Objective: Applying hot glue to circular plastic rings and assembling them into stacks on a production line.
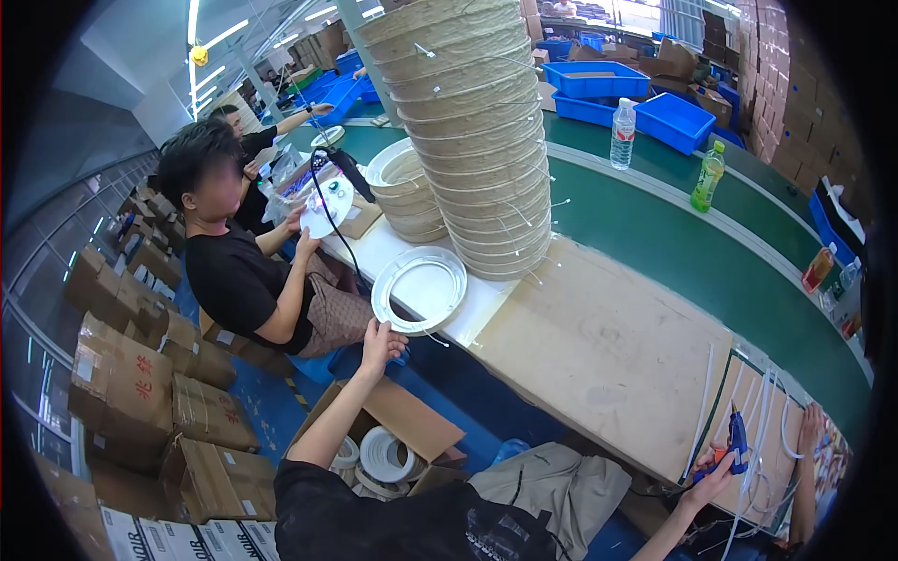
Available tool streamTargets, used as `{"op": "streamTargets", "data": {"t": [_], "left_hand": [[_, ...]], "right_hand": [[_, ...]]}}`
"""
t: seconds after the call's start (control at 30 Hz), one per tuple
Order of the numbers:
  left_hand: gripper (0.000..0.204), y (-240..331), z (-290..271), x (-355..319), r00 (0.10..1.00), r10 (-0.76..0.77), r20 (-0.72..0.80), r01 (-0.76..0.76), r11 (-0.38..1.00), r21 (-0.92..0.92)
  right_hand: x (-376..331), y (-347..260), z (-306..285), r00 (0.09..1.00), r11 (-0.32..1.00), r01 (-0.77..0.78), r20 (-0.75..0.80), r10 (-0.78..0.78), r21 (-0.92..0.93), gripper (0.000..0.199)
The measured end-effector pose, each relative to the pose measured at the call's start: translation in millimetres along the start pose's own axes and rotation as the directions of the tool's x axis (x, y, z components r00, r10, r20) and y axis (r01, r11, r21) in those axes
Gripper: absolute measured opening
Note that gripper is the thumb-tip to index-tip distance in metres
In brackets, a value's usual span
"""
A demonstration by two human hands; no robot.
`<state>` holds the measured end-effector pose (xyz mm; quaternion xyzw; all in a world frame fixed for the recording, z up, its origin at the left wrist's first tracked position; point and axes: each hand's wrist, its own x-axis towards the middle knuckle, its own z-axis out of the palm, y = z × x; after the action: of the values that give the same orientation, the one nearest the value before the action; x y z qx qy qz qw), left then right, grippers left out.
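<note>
My left hand (382,348) grips the near rim of a round white ring-shaped piece (382,297), which overhangs the workbench's left edge. A short white lead sticks out below that piece. Out to the right, my right hand (713,484) is wrapped around a blue hot glue gun (738,445), its nozzle pointing up. Thin white strips (703,411) lie beside the gun on the bench. Behind the ring rises a tall leaning stack of beige round pieces (477,140) with white leads poking out. A shorter stack (409,201) stands to its left.
A tan board (599,355) covers the bench. Beyond it runs a green conveyor (645,220) with bottles (622,136) and blue bins (673,122). Left, a co-worker (248,271) holds a white disc. Another person's hand (810,430) is far right. An open carton (407,411) holds white rings.
</note>
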<state>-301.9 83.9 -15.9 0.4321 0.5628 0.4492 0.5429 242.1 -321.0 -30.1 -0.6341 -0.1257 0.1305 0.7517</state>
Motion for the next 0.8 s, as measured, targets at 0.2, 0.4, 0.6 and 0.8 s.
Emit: {"op": "streamTargets", "data": {"t": [0.2,0.4,0.6,0.8], "left_hand": [[0.024,2.9,-5.4,0.2,0.996,-0.083,0.03,0.085,0.995,-0.047],[0.025,2.3,-5.8,6.5,0.997,-0.074,0.013,0.075,0.994,-0.084],[0.029,0.5,-13.9,19.9,0.999,-0.043,-0.029,0.04,0.995,-0.088],[0.03,9.2,-5.0,17.0,0.997,-0.061,0.048,0.062,0.998,-0.021]], "right_hand": [[-2.1,-2.1,7.7,0.998,0.999,0.042,-0.042,-0.041,0.024,0.045],[-3.5,-5.2,7.0,0.999,0.999,0.041,-0.034,-0.04,0.031,0.046],[-15.6,-27.5,38.0,0.988,0.995,0.081,-0.139,-0.072,0.059,0.043],[-3.9,-6.1,12.7,0.996,0.996,0.075,-0.044,-0.073,0.047,0.044]]}}
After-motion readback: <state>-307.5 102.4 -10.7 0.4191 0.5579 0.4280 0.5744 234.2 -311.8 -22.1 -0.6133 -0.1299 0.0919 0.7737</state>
